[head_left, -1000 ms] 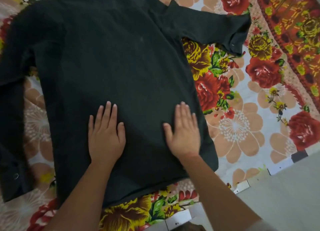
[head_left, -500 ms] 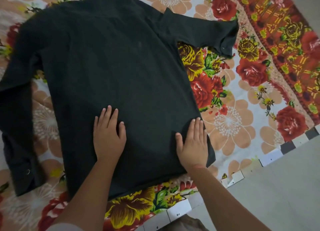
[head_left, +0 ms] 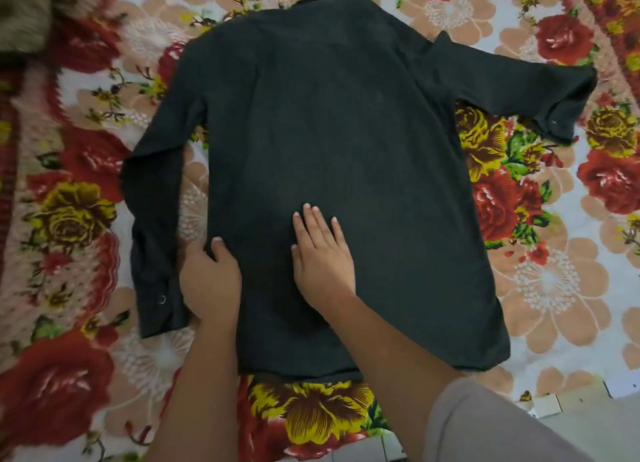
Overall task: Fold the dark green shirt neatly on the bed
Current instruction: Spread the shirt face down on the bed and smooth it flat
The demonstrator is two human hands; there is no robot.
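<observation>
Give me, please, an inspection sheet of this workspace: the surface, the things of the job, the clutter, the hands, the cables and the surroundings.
Surface: floral bedspread with red, yellow and peach flowers, covering the bed.
Job's things: dark green shirt lies flat and unfolded, collar away from the person. One sleeve lies beside the body on the left, the other is spread out to the right.
Clutter: blurred olive cloth at the far left corner; cannot tell what it is.
Hands: left hand grips the shirt's left side edge, thumb on top. Right hand presses flat on the shirt's middle.
Cables: nothing seen.
Surroundings: pale floor past the bed's near right edge.
</observation>
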